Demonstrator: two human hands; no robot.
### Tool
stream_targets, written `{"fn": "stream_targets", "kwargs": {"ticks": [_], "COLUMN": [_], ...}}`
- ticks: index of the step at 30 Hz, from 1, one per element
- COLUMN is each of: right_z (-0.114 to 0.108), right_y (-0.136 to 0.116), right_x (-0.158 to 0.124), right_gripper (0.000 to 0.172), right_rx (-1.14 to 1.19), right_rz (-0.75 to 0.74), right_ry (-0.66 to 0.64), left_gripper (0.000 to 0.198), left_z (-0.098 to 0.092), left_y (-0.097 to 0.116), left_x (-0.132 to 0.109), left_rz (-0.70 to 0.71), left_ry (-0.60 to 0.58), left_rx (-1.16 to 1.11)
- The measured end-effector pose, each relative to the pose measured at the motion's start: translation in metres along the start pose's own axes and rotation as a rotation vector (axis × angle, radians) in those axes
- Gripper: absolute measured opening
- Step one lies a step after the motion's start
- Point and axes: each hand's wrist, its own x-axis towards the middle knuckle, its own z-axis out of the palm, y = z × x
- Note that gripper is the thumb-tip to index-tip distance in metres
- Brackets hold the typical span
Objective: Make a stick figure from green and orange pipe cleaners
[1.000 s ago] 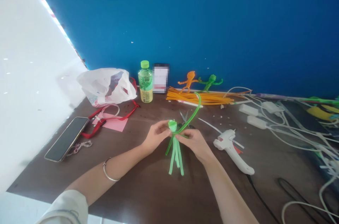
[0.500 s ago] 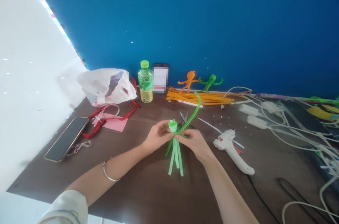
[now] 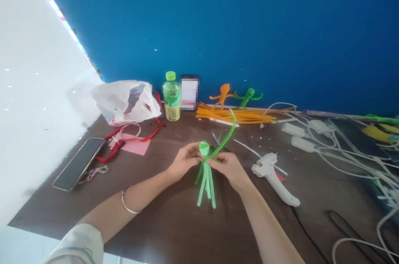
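Both hands hold a green pipe-cleaner figure [image 3: 206, 174] just above the dark table [image 3: 174, 222]. My left hand [image 3: 182, 161] pinches it at the neck, right below its coiled round head. My right hand [image 3: 229, 169] is closed on the other side of the same spot, fingers on a long green strand that arcs up and away to the right. Several straight green strands hang down from the grip towards the table.
A white glue gun [image 3: 274, 176] lies right of my hands, scissors [image 3: 217, 137] behind them. Farther back: orange sticks [image 3: 240, 115], two small figures [image 3: 237, 97], a green bottle [image 3: 171, 97], a plastic bag [image 3: 124, 101]. A phone [image 3: 79, 163] lies left; cables [image 3: 352, 151] spread right.
Almost nothing has moved. The hanging green strands have shifted very slightly; both hands keep the same grip.
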Motion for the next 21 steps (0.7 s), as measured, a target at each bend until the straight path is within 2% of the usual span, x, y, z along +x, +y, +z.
{"fn": "stream_targets", "kwargs": {"ticks": [6,14,21], "right_z": [-0.0002,0.0005,-0.0031], "right_y": [0.0019,-0.0036,-0.0075], "right_x": [0.0001,-0.0017,-0.0011], "right_gripper": [0.024,0.025,0.03], "right_rx": [-0.058,-0.054,0.09], "right_rz": [-0.027,-0.009,0.123], "right_ry": [0.009,0.018,-0.066], "left_gripper": [0.046,0.038,0.038], "left_z": [0.002,-0.0004,-0.001], "left_y": [-0.0001,-0.0042,-0.0032], "left_x": [0.0002,0.0005,0.0015], "left_rz": [-0.011,0.044,0.06], "left_ry": [0.057,0.066,0.104], "left_rx": [0.07,0.241,0.242]}}
